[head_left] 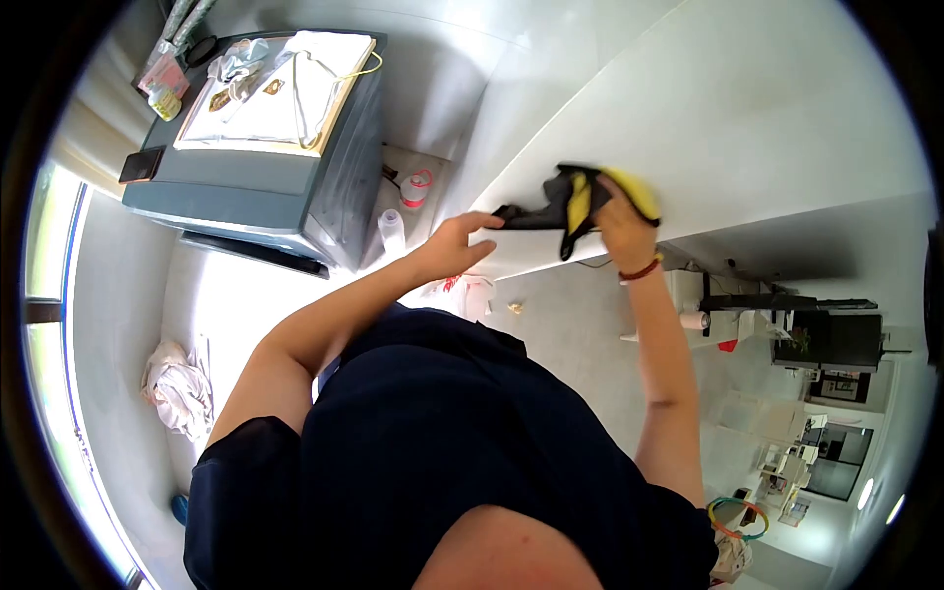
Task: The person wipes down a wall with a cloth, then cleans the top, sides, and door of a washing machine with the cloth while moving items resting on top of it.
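Note:
A black-and-yellow fabric piece (580,200) lies across the edge of a white surface (708,147), slightly blurred; its exact kind is unclear. My right hand (627,234), with a reddish band on the wrist, is closed on its yellow end. A narrow black part stretches left towards my left hand (454,248). There my index finger touches the black tip, while the thumb sits apart below it. The other left fingers are mostly hidden.
At upper left, a grey cabinet (236,177) carries a white garment (256,103), a phone (142,165) and a small bottle (164,102). A clear bottle (391,232) and a pink-lidded container (415,189) stand beside it. Bundled cloth (177,388) lies at left.

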The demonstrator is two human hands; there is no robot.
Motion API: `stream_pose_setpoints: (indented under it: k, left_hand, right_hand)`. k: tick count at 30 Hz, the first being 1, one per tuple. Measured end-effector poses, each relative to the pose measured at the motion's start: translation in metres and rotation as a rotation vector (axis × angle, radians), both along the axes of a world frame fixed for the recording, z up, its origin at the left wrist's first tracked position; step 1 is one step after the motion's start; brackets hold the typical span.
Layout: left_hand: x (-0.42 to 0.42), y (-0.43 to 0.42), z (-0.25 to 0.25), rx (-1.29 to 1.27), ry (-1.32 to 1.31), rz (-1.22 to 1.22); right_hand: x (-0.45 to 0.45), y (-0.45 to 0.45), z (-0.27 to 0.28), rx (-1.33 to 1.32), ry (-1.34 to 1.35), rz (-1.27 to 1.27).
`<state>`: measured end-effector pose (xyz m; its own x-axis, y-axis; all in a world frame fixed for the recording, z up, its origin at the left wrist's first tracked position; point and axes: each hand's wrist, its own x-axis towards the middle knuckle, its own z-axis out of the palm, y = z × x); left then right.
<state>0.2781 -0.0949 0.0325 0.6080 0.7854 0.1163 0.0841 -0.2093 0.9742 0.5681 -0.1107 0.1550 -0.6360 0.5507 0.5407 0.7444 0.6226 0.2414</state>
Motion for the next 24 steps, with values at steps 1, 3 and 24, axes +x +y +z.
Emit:
stream_pose_setpoints:
  k: [1,3,24]
  left_hand:
    - [0.001,0.0,0.018,0.019,-0.057,0.02]
    - [0.007,0.0,0.03,0.04,-0.119,0.042]
    - [-0.031,0.02,0.043,-0.175,-0.266,0.321]
  right_hand:
    - [-0.002,0.0,0.01,0.094,0.01,-0.077]
    - [-0.026,-0.001,0.033,0.209,0.229,-0.123]
    - [-0.112,0.036,0.026,0.061,0.479,-0.09]
